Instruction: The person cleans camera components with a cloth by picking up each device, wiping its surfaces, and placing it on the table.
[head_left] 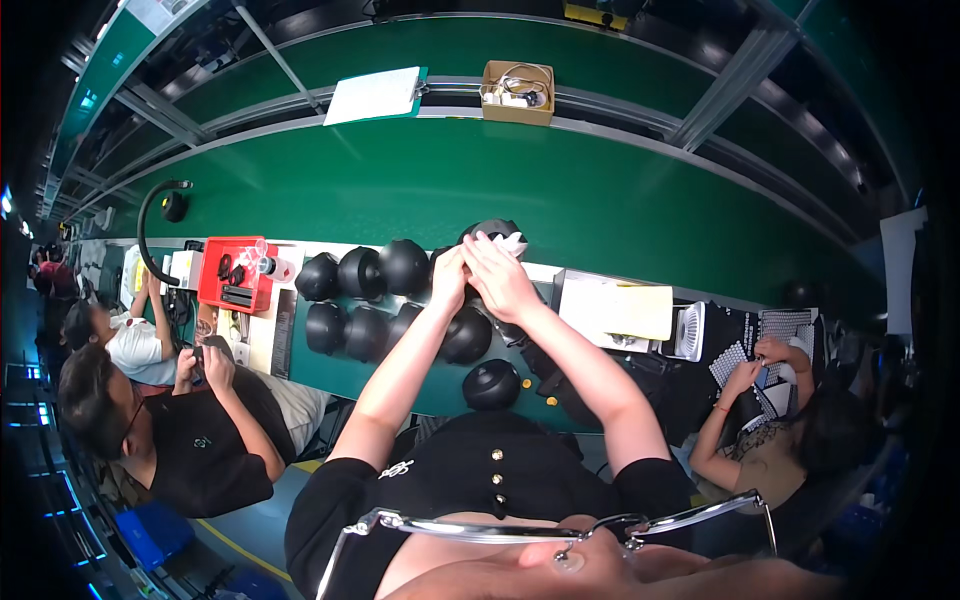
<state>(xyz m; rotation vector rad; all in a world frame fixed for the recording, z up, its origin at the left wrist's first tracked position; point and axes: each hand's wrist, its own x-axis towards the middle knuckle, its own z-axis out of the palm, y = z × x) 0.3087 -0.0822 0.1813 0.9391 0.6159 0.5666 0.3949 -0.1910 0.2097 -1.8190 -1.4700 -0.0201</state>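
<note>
My two hands meet over the far side of the work surface, close against each other. The right hand (503, 283) has its fingers stretched forward together, pressed on a crumpled white cloth (514, 243) that pokes out past the fingertips. Beside it my left hand (449, 284) is closed, its fingers partly covered by the right; what it grips is hidden. Just beyond the fingertips shows part of a rounded black-and-grey piece (490, 228). Several glossy black domes (404, 267) stand in two rows left of and under my forearms. One more black dome (491, 384) sits near my body.
A red tray (235, 274) with small parts lies left. At right are a box with papers (640, 311) and a white vented piece (690, 331). A clipboard (372, 96) and cardboard box (518, 92) sit beyond the green belt (330, 190). Co-workers (210, 430) sit on both sides.
</note>
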